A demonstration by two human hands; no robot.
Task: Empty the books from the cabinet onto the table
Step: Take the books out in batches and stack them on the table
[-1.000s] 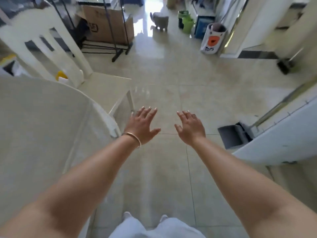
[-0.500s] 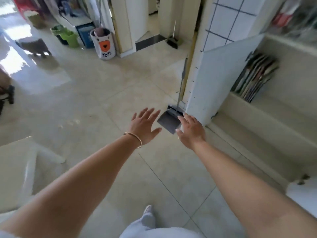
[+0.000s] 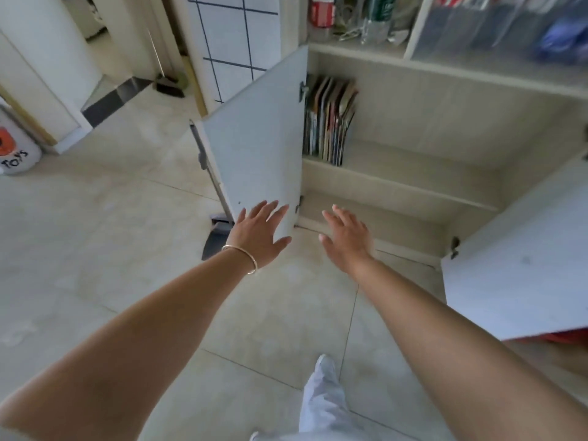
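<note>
Since the earlier frames the view has swung from the open floor and a white chair round to the cabinet point(image 3: 413, 128), which now fills the upper right of the picture. Both arms have kept their forward reach throughout.

The left hand point(image 3: 261, 237) and the right hand point(image 3: 346, 240) are spread flat, fingers extended and slightly apart. Neither holds anything. Both hang in front of the cabinet's bottom edge, clear of the shelves. The left hand overlaps the lower corner of the open left door point(image 3: 257, 135); contact cannot be confirmed.

The books point(image 3: 327, 119) stand as one row of thin volumes at the far left end of the upper shelf point(image 3: 413, 173), against the cabinet's left wall, leaning slightly. The lower shelf appears bare. The table is not in view.

Step in hand: approach and reach for the books. Recommended procedure:
1. Move closer, so that the reach passes inside the left door rather than across its edge.
2. Place one hand on each outer cover of the row and press inward.
3. Lift the row as a block. Thin books are likely to slip or fan out if gripped loosely.
4. Keep clear of the right door point(image 3: 515, 268), which stands open close to the right arm.

The floor point(image 3: 111, 233) is pale glossy tile. A dustpan point(image 3: 219, 237) stands behind the left door, and a tub marked "TOYS" point(image 3: 16, 151) sits at the left edge.
</note>
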